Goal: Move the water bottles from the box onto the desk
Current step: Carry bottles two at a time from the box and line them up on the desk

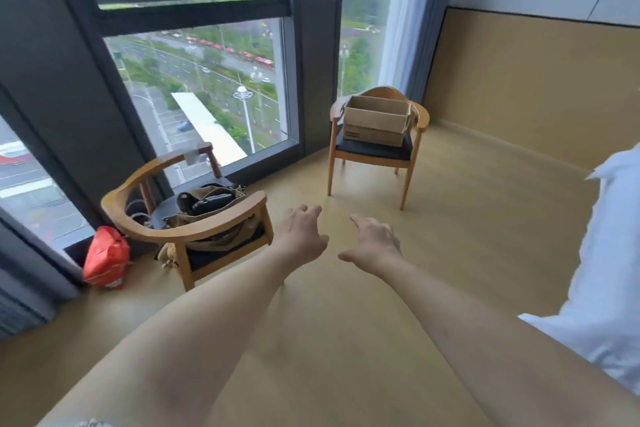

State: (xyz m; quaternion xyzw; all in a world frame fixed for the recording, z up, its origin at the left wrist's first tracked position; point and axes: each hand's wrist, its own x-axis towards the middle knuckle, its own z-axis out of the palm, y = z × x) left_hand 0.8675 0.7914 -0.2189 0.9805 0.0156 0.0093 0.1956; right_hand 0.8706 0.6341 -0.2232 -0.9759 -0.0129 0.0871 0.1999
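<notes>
Open-topped corrugated cardboard box [376, 120] sits on a wooden armchair's [374, 149] dark cushion, right of centre frame. Left hand [302, 231] and right hand [374, 242] reach forward at lower centre, each grip wide, fingers spread, empty.

Two bare forearms seen, no watch or rings; loose pale blue-white short fabric sleeve [609, 253] worn at right edge.
</notes>
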